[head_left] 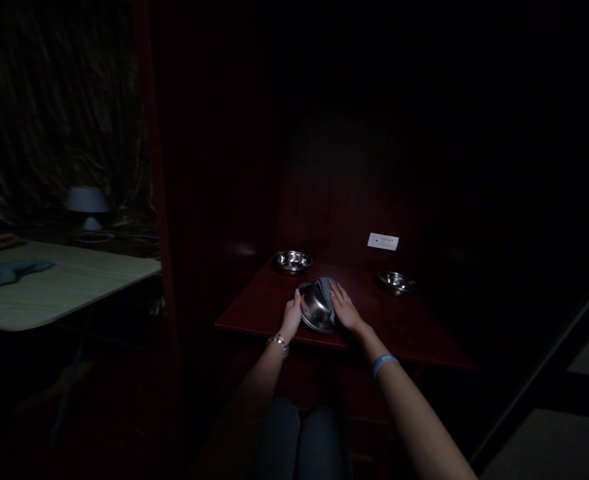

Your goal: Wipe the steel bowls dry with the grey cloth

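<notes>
A white-shaded table lamp [88,200] stands beyond the far edge of a pale wood-topped table [99,273] in a dim room, with a crumpled blue-gray cloth [17,272] lying on the tabletop at left. Dark, gold-tinged drapery [59,87] hangs behind. A deep-red partition [204,200] divides that corner from a glossy red desk [254,300], where two shiny metal bowls sit well apart, one at the back left [293,262], one at right [397,283]. A white socket panel [383,241] marks the wall above.
</notes>
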Motion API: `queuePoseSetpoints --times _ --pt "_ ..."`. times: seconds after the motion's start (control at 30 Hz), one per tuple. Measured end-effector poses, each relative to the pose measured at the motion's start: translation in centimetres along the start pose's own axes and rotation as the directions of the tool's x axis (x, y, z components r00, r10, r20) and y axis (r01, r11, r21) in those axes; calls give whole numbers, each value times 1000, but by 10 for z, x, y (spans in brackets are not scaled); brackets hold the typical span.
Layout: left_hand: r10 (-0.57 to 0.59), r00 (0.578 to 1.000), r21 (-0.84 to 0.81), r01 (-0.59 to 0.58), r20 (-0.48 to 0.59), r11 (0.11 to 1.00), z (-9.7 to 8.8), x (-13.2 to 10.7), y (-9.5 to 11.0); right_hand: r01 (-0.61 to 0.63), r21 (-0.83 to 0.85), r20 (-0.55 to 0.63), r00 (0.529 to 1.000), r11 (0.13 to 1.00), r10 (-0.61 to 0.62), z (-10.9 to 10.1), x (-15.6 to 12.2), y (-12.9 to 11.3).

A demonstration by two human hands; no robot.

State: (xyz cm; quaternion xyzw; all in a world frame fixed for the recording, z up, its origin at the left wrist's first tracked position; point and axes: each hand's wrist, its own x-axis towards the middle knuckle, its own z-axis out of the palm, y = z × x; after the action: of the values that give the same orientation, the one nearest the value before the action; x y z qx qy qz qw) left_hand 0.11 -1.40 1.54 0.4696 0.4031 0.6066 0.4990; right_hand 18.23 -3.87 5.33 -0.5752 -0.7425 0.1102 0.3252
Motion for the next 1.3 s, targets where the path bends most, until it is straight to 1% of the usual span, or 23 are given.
queuePoseSetpoints --times 0.1,0.3,0.53,0.7,0.8,0.9,1.0,1.07,1.17,1.3 --pt "14 1000 -3 -14 -14 1000 0 0 -1 30 0 -41 999 1000 -30 0 -8 4" --pt "15 1000 -53 -16 -22 998 1 -2 1 36 -60 -84 996 998 -41 1 -25 2" --pt "15 1000 -69 -15 4 998 -1 1 0 150 -192 -119 977 970 -175 3 -44 -8" --pt "45 999 -83 -44 9 996 -1 1 0 249 -258 -80 957 933 -278 5 -51 -25" --pt "26 1000 -79 -26 -7 997 -1 1 0 295 -283 -47 946 913 -320 6 -49 -36" --pt "4 1000 -94 -6 -20 996 -1 1 -1 308 -292 -38 942 905 -333 7 -45 -43" --pt "17 1000 -124 -16 4 992 -1 2 -3 321 -290 -28 939 902 -343 7 -39 -49" --pt "27 1000 -125 -28 -13 992 -1 3 -5 329 -285 -23 937 900 -350 7 -33 -52" --pt "34 998 -130 -40 -55 991 -2 4 -8 330 -274 -19 937 903 -348 7 -25 -57" --pt "22 998 -125 -29 -58 992 -1 4 -7 315 -239 10 947 918 -322 6 -11 -58"
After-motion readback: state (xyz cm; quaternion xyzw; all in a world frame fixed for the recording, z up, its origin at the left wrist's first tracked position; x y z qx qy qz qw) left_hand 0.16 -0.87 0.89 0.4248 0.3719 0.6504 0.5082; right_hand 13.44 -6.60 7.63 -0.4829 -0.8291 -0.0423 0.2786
